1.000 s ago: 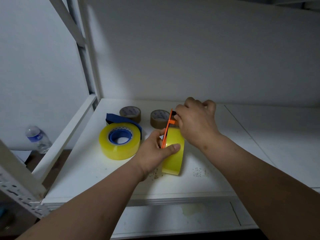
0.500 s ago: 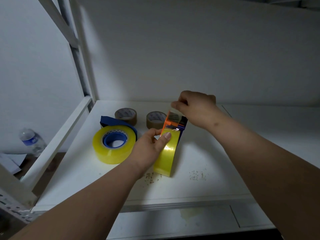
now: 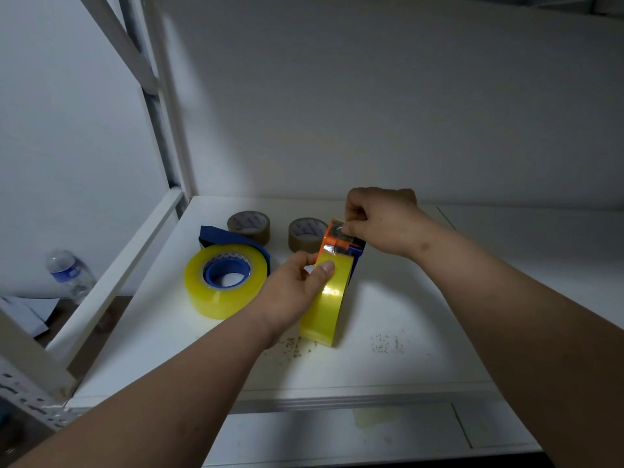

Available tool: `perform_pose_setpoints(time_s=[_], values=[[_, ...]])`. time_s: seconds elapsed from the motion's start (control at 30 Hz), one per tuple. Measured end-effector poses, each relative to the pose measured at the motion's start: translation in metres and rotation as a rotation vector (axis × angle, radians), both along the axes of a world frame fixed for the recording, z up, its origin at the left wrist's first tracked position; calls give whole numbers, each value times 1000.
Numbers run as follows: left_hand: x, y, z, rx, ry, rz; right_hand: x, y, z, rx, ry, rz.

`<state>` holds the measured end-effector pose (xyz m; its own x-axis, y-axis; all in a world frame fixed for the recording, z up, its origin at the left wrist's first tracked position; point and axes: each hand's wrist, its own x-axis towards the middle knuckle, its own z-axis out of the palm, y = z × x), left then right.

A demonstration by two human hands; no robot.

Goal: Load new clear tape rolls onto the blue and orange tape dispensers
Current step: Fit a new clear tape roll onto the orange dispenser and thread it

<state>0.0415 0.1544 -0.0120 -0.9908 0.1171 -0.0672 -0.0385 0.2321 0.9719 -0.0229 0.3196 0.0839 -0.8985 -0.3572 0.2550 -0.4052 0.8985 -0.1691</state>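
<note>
A yellowish clear tape roll (image 3: 329,298) stands on edge on the white shelf (image 3: 422,332), mounted in the orange dispenser (image 3: 332,240). My left hand (image 3: 293,288) grips the roll's side, thumb on its rim. My right hand (image 3: 381,221) pinches the loose tape end at the dispenser's top, over the cutter. To the left, a second clear roll (image 3: 224,282) lies flat on the blue dispenser (image 3: 229,239), its blue hub showing in the core.
Two small brown tape rolls (image 3: 249,226) (image 3: 305,233) sit at the back of the shelf. A white shelf frame post (image 3: 111,282) slants along the left edge. A plastic water bottle (image 3: 69,273) lies on the floor beyond it. Small dark specks dot the shelf front.
My right hand has lifted from the dispenser's side to its top, pulling the tape end over the orange cutter. The roll tilted slightly. My left hand stays on the roll.
</note>
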Motion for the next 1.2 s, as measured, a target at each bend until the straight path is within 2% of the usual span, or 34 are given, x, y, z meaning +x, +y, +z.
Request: perform_pose_setpoints(time_s=[0.3,0.5,0.7,0.83,0.93,1.1,1.2], values=[[1,2,1,2,-22,-20,2,5,0,115,-89,-24],[0,1,5,25,-78,-61,5,5,-3,247,52,26],[-3,7,4,2,-59,-15,9,12,0,253,-8,36],[-1,12,2,-41,-48,31,11,20,2,116,-104,-15],[-1,8,0,45,-84,42,15,28,0,-80,-181,-52],[1,10,-3,64,-40,47,23,27,-3,-249,-135,-73],[2,12,-1,39,-13,55,28,18,-3,-213,-96,-50]])
